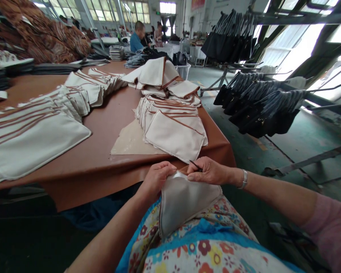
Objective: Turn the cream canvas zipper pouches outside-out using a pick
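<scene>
A pink sleeve [333, 223] shows, with a silvery wristband [244, 179] and a blue-trimmed floral garment [204, 248], perhaps an apron.

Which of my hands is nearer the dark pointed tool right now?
Right. Your right hand grips the dark pointed tool, one end sticking out. Your left hand is off to the tool's left, not touching it, holding the top edge of the cream piece.

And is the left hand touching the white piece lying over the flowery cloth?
Touching: the head view shows the left hand pinching the white piece at its top edge.
</scene>
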The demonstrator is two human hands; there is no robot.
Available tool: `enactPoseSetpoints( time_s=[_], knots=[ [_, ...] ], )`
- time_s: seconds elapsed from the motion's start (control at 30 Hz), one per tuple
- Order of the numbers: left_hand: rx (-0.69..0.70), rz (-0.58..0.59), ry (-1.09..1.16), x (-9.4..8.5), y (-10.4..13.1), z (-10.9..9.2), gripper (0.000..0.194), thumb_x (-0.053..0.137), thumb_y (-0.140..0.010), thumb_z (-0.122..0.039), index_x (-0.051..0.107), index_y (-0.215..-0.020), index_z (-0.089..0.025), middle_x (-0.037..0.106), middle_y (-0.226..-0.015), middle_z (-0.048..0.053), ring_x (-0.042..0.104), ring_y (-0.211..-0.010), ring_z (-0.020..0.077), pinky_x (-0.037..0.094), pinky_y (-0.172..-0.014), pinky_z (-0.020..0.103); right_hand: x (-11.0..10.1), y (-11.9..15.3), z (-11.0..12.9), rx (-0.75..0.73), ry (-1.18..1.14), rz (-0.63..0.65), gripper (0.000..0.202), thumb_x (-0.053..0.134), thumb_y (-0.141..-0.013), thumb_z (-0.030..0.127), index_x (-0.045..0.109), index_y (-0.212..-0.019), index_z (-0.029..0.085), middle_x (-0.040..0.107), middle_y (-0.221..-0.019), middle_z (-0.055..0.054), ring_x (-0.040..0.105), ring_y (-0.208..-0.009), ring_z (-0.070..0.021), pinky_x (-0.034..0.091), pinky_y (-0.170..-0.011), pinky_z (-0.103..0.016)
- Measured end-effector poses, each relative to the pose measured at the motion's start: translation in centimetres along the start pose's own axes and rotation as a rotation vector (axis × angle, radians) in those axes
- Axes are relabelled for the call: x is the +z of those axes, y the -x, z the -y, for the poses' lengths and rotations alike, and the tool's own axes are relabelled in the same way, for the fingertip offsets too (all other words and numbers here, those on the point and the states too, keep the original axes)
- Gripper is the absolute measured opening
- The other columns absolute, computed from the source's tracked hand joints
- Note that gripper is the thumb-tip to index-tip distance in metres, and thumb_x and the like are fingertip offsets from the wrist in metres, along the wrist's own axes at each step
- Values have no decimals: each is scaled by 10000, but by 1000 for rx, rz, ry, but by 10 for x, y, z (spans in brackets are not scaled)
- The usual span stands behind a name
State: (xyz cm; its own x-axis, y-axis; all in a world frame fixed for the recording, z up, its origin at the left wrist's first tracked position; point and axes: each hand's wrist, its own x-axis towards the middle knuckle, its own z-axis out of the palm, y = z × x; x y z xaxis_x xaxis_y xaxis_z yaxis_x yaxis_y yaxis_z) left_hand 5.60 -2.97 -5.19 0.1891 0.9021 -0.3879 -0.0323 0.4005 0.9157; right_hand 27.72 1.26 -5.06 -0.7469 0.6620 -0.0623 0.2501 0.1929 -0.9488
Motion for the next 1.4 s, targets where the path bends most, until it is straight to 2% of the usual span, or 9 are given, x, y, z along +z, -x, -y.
enactPoseSetpoints(
  time_s=[0.2,0.4,0.57,0.73,0.9,1.07,1.2,1.3,1.4],
  knots=[
    [56,259,-212,-17,3,-10,238,678,-813,-378,661,-839,-142,586,-700,-10,459,-581,93,325,-518,183,2,7,-7,87,-85,56,418,647,-856,501,632,-804,87,449,-602,45,350,-545,-58,273,-492,-178],
    [177,434,-385,-27,12,-32,295,588,-898,-324,700,-1126,-174,699,-1119,65,605,-997,205,459,-864,283,2,8,-8,140,-184,114,444,604,-873,547,612,-838,105,443,-609,47,333,-487,-48,231,-430,-172],
    [267,426,-491,-23,13,-38,253,579,-872,-223,693,-1087,-156,699,-1026,61,620,-917,191,478,-778,256,1,9,-4,107,-152,116,459,603,-872,545,644,-855,88,466,-624,32,343,-506,-53,253,-442,-174],
    [503,342,-786,-12,16,-41,224,577,-860,-151,746,-1001,-187,616,-855,26,567,-751,133,418,-652,217,3,10,0,29,-106,86,414,620,-877,488,657,-834,78,468,-643,29,355,-568,-63,291,-505,-178],
    [633,330,-907,-10,18,-39,253,583,-898,-180,727,-1091,-257,584,-883,21,563,-733,120,411,-637,219,4,12,0,-12,-37,70,423,606,-883,490,665,-802,78,504,-668,14,388,-599,-76,323,-556,-194],
    [762,239,-1159,-6,24,-32,243,469,-979,-243,698,-1055,-222,604,-898,43,576,-744,137,402,-640,242,3,13,-5,-2,-63,70,460,604,-876,531,660,-820,78,513,-691,7,390,-605,-80,327,-557,-199],
    [661,130,-1227,4,27,-33,212,460,-954,-227,624,-831,-177,588,-805,19,526,-654,129,352,-585,248,6,15,-3,-61,0,71,414,593,-895,498,632,-789,99,485,-669,21,388,-603,-82,332,-574,-203],
    [446,26,-908,0,19,-37,315,458,-958,-345,502,-692,-182,488,-626,-30,460,-550,109,325,-523,221,15,20,2,-192,159,87,335,593,-907,415,606,-744,123,486,-655,21,414,-603,-87,327,-584,-215],
    [241,-19,-643,-13,10,-39,369,448,-954,-470,470,-708,-196,371,-506,-79,358,-429,88,260,-432,199,23,29,6,-226,229,142,292,609,-900,372,605,-739,128,507,-651,16,437,-603,-87,328,-585,-212]
  ],
)
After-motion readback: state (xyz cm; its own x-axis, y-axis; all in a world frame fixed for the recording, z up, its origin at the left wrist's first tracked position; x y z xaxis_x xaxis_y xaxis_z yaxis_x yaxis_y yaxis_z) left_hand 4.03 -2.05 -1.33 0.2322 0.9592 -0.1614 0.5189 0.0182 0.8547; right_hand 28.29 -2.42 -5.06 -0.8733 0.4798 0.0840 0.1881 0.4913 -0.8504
